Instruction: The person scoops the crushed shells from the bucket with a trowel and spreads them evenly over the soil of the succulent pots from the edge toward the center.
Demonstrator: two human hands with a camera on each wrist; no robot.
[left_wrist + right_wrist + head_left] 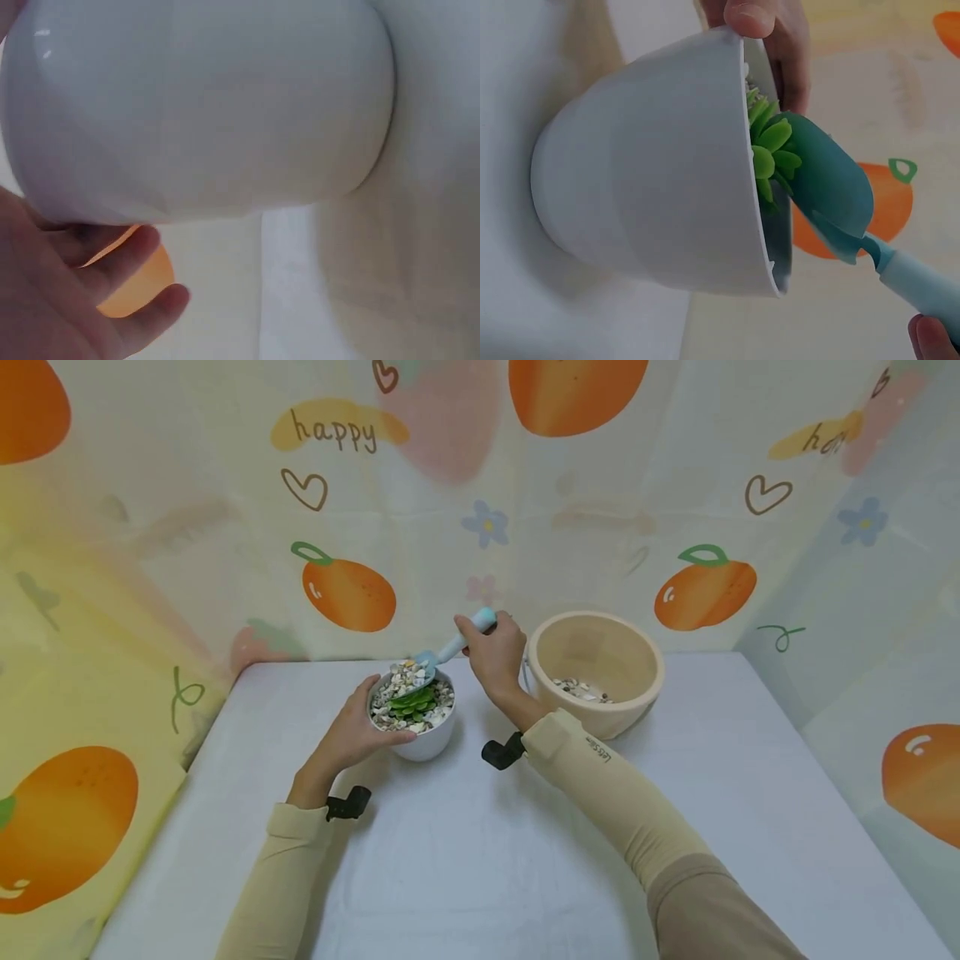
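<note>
A white flower pot [427, 745] on the table holds a green succulent [412, 704] among pale pebbles. My left hand [363, 727] grips the pot at its rim, thumb toward the front. In the left wrist view its fingers [150, 315] curve beside the white wall. My right hand [498, 652] holds the light handle of a small blue trowel [832, 176] above the pot. Pebbles [408, 675] lie in the trowel's scoop, which hangs over the plant's leaves. In the right wrist view the scoop's underside is close to the leaves; whether they touch, I cannot tell.
To the right of my right hand stands a large beige pot [645, 689] with some loose pebbles [581, 690] on its bottom. A white cloth covers the table [450, 877]. Behind it hangs a printed curtain [450, 543].
</note>
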